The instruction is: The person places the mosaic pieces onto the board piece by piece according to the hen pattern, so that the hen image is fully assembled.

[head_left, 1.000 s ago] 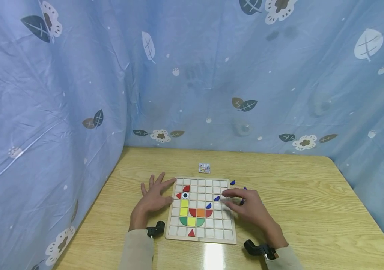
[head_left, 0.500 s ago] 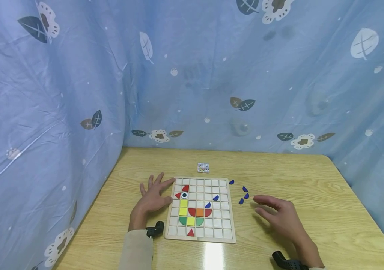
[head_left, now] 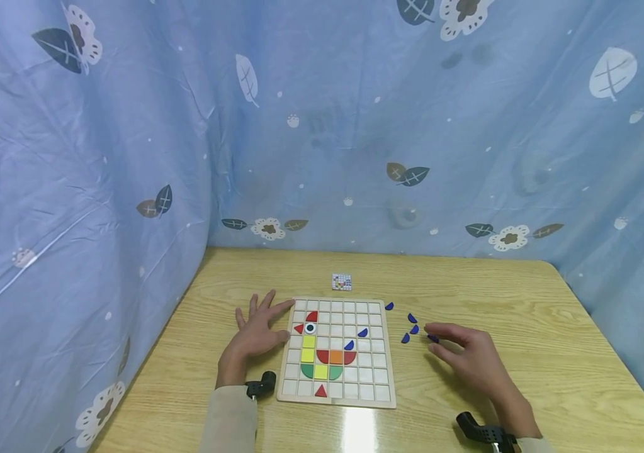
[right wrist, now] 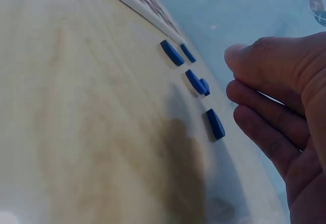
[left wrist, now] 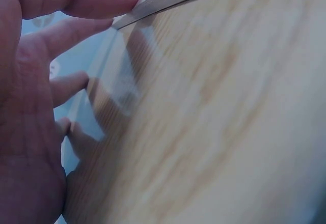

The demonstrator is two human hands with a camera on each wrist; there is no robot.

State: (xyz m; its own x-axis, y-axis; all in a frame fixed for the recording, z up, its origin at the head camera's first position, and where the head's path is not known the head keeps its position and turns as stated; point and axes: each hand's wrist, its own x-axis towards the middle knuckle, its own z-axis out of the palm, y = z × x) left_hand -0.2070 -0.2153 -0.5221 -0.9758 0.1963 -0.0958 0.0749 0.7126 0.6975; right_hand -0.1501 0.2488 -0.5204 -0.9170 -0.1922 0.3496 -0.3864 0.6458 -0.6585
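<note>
My left hand (head_left: 256, 333) lies with spread fingers at the left side of a wooden grid board (head_left: 367, 393), thumb and index fingertip at its edge. My right hand (head_left: 469, 358) hovers right of the board, thumb and fingers apart, nothing between them in the right wrist view. Below its fingertips a blue segment-shaped tile (right wrist: 215, 124) lies on the table. Several more such blue tiles (head_left: 405, 338) lie between hand and board. On the grid, red, yellow, green and orange tiles form a bird-like figure, with a blue tile (head_left: 349, 345) above its body and another (head_left: 362, 332) to the right.
A small picture card (head_left: 341, 282) with a coloured grid pattern lies behind the board. The wooden table (head_left: 525, 340) ends at a blue patterned curtain (head_left: 322, 126) at the back and left.
My right hand has moved right, from over the board's right edge to the table beyond the loose blue tiles. A blue tile now shows by its fingertips. The left hand stays put.
</note>
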